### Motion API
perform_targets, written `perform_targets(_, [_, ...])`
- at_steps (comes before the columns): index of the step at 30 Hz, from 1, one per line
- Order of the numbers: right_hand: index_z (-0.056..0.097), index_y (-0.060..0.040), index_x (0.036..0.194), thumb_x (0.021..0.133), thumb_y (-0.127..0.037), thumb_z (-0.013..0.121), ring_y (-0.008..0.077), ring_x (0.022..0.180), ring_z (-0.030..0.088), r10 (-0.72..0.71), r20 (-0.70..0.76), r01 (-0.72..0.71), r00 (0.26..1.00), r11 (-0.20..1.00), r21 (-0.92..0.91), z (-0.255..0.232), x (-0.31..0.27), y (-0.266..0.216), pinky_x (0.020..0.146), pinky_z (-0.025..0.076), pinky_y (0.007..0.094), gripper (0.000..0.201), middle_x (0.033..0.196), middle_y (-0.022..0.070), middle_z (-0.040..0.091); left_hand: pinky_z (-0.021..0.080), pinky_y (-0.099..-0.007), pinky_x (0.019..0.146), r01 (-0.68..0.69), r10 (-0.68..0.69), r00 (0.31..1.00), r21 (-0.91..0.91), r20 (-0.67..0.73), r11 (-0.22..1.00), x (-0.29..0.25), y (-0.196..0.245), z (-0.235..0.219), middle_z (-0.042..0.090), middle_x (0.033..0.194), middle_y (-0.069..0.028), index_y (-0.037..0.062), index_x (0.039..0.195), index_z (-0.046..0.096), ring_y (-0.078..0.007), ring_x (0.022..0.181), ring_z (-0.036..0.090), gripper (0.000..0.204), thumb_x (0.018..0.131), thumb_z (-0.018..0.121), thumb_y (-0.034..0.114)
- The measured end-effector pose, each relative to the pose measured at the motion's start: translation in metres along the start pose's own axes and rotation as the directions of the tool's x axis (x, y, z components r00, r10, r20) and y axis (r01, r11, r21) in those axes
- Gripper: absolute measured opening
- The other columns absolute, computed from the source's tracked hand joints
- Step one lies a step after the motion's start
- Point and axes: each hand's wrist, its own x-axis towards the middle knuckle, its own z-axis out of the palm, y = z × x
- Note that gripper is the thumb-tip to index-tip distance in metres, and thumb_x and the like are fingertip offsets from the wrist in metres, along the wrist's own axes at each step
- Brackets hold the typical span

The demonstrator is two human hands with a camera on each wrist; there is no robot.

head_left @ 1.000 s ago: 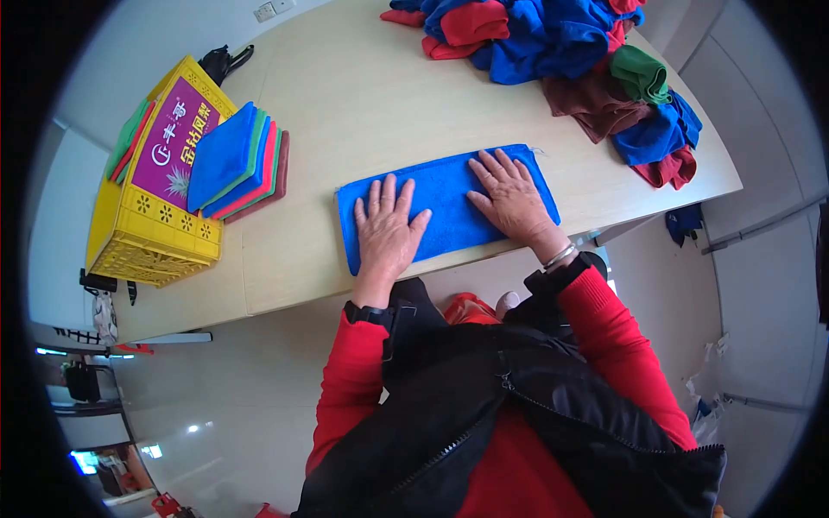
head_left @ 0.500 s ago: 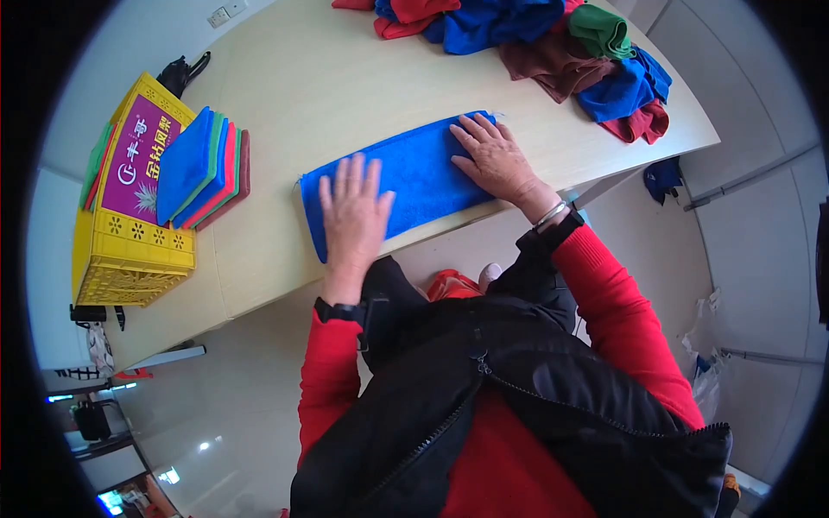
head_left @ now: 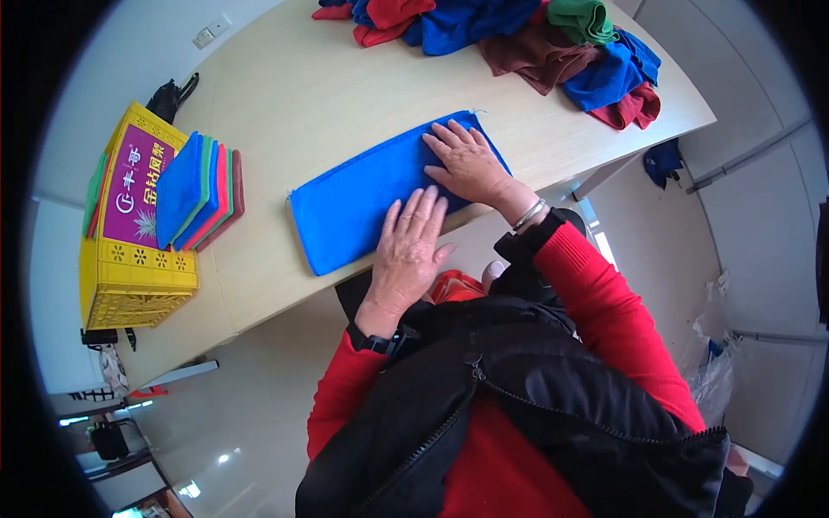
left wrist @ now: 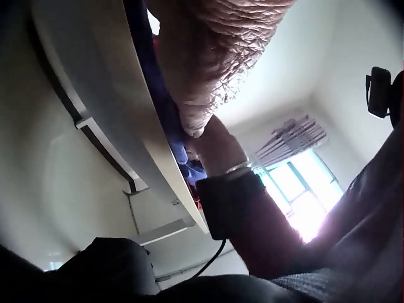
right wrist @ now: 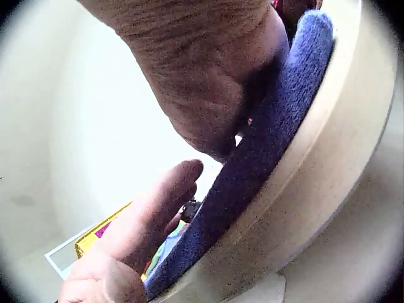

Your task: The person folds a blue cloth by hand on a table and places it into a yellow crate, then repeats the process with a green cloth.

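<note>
A folded blue towel (head_left: 345,207) lies flat near the table's front edge, its long side slanting up to the right. My right hand (head_left: 471,164) rests on its right end with the fingers straight. Lower down, my left hand (head_left: 410,255) lies over the front middle of the towel, fingers straight and close to the right hand. From the right wrist view, the towel (right wrist: 259,158) shows as a thick fold along the table edge, under the right palm. In that same view the left hand's fingers (right wrist: 139,227) reach out straight.
To the left stands a yellow crate (head_left: 142,276), with folded towels (head_left: 186,194) in blue, green, red and brown leaning at its side. A heap of crumpled cloths (head_left: 535,52) covers the table's far right. A black item (head_left: 170,99) lies behind the crate.
My left hand has slid from the towel's left part toward its middle, close to the right hand. The right hand stays on the right end. The head view has shifted.
</note>
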Motion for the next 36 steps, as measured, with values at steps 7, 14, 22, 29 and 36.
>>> perform_targets(7, [0.042,-0.0132,0.152,0.103,-0.046,0.045,0.0344,0.150,0.027,-0.007,-0.101,0.002,0.995,0.999,-0.051,0.005,-0.001,-0.008,0.122,0.018,0.0540,0.059,0.159,0.0121,0.036,0.024,-0.0481,0.120,-0.043,0.043,0.996,-0.002,0.073,0.999,-0.003,-0.003,0.008,0.040,0.156,-0.0144,0.0041,0.149,0.043,-0.0312,0.145,0.037,0.067,0.090,0.068,0.023])
perform_targets(14, [0.044,-0.0125,0.150,0.100,-0.041,0.052,0.0345,0.149,0.029,-0.004,-0.049,0.006,0.999,1.000,0.030,-0.001,-0.007,-0.052,0.121,0.021,0.0540,0.058,0.158,0.0131,0.037,0.021,-0.0500,0.121,0.251,-0.246,0.967,0.083,-0.070,0.964,-0.013,-0.056,-0.005,0.039,0.156,-0.0147,0.0039,0.149,0.042,-0.0322,0.146,0.034,0.058,0.101,0.052,0.035])
perform_targets(22, [0.043,-0.0135,0.150,0.100,-0.042,0.050,0.0324,0.149,0.029,-0.140,-0.070,0.142,0.988,0.990,0.013,0.009,-0.013,-0.062,0.121,0.020,0.0511,0.058,0.158,0.0114,0.038,0.018,-0.0556,0.120,0.395,-0.414,0.910,0.276,0.010,0.876,-0.018,-0.067,-0.005,0.032,0.161,-0.0132,0.0109,0.152,0.039,-0.0352,0.148,0.028,0.058,0.103,0.047,0.039])
perform_targets(29, [0.038,-0.0152,0.154,0.104,-0.044,0.042,0.0316,0.150,0.026,0.009,-0.075,-0.013,0.997,0.998,-0.058,0.001,-0.018,-0.001,0.123,0.017,0.0484,0.058,0.161,0.0092,0.033,0.016,-0.0561,0.121,0.449,-0.468,0.884,0.278,0.003,0.849,-0.027,-0.076,-0.006,0.030,0.162,-0.0128,0.0151,0.154,0.038,-0.0363,0.149,0.026,0.059,0.103,0.045,0.043])
perform_targets(36, [0.036,-0.0146,0.155,0.105,-0.045,0.038,0.0326,0.151,0.023,0.130,-0.067,-0.131,0.989,0.991,-0.012,-0.007,-0.023,0.038,0.124,0.015,0.0498,0.059,0.162,0.0105,0.031,0.015,-0.0541,0.121,0.494,-0.511,0.860,0.276,-0.015,0.824,-0.044,-0.088,-0.015,0.028,0.163,-0.0115,0.0164,0.156,0.035,-0.0335,0.151,0.023,0.058,0.105,0.039,0.044])
